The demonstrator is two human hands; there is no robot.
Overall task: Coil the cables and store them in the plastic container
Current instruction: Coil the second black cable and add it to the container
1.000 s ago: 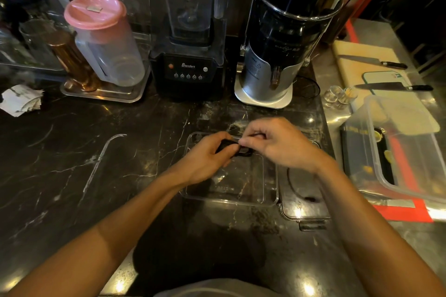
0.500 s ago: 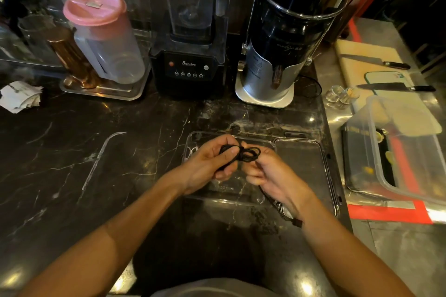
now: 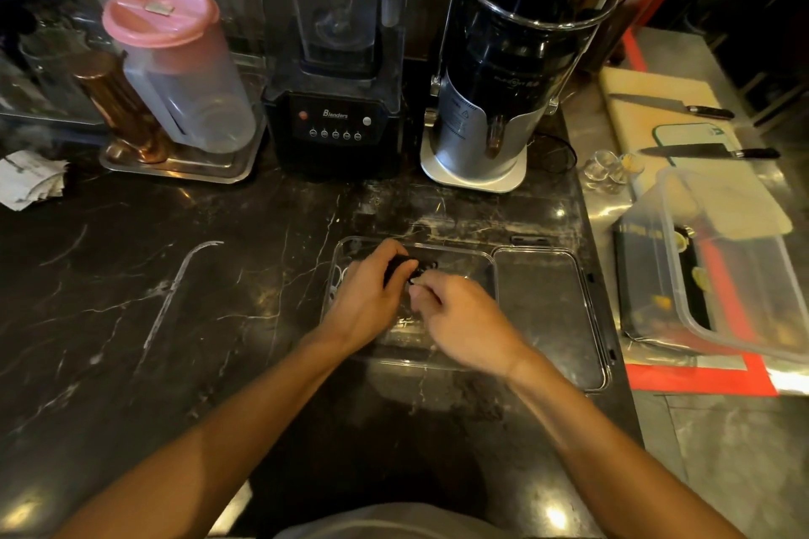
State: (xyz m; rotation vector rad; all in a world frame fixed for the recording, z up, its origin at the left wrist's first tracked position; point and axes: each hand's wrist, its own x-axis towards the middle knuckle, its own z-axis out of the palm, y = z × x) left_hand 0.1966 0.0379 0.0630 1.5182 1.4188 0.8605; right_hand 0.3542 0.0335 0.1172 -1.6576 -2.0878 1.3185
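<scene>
Two hands (image 3: pixel 372 298) (image 3: pixel 464 319), one cable (image 3: pixel 411 267), one container (image 3: pixel 477 258)

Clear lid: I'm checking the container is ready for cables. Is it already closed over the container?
No, the clear lid lies flat on the counter right of the open plastic container.

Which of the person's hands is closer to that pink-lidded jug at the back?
Left. The left hand lies below and right of the pink-lidded jug, over the clear container; the right hand sits farther right.
</scene>
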